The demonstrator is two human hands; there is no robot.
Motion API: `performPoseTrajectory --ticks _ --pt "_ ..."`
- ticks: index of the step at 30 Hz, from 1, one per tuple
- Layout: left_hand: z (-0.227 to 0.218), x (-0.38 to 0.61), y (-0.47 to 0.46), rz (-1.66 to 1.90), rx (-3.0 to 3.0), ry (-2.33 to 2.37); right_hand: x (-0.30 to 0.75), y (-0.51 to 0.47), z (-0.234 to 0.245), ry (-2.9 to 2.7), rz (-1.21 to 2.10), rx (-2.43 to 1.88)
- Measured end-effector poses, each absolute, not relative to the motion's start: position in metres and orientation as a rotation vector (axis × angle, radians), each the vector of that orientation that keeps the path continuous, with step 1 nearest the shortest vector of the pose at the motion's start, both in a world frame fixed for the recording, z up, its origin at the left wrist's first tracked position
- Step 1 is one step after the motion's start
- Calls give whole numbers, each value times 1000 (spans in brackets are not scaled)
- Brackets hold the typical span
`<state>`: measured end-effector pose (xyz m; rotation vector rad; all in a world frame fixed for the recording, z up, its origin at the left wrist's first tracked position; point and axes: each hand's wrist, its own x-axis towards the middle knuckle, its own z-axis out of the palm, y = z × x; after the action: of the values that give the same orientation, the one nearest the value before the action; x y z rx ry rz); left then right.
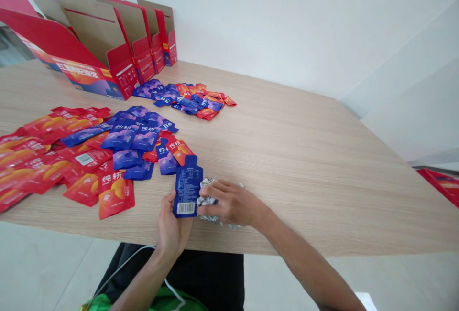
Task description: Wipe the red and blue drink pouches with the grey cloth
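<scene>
Barcode (185, 208) sits at the bottom of the blue pouch (189, 182) in the lower middle of the frame, back panel up, with a small table and lines of white print above it, too tiny to read. It's a flat, slightly shiny packet with a narrow neck on top. Left hand (175, 227) has it pinched, thumb along the left edge, other fingers tucked underneath. Right hand (233, 203) has its fingers clamped on a crumpled grey-and-white wad (207, 200) right at the pouch's right edge; cloth or paper, can't tell. Red pouches (116, 195) at left say 纯耕 over orange fruit shapes, and the overlapping blue pouches (147, 134) beside them carry the same 纯耕 over purple shapes. Another mixed red-and-blue heap (204, 102) lies upper centre. Open cardboard boxes (95, 79) stand in a row upper left, glossy red outside, plain brown inside, the front one showing what looks like 枸杞原浆 in white. Tabletop (322, 167) is pale wood grain.
</scene>
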<state>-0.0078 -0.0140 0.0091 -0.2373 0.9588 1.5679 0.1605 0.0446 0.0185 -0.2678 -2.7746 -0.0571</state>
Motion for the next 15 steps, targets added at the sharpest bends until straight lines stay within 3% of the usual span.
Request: performPoseTrajectory --ticks 8,15 --pt "1 -3 -19 1388 -60 890 164 50 23 -2618 -150 -488" --pt "-13 -4 -26 1221 244 891 164 52 21 -2391 -20 -766"
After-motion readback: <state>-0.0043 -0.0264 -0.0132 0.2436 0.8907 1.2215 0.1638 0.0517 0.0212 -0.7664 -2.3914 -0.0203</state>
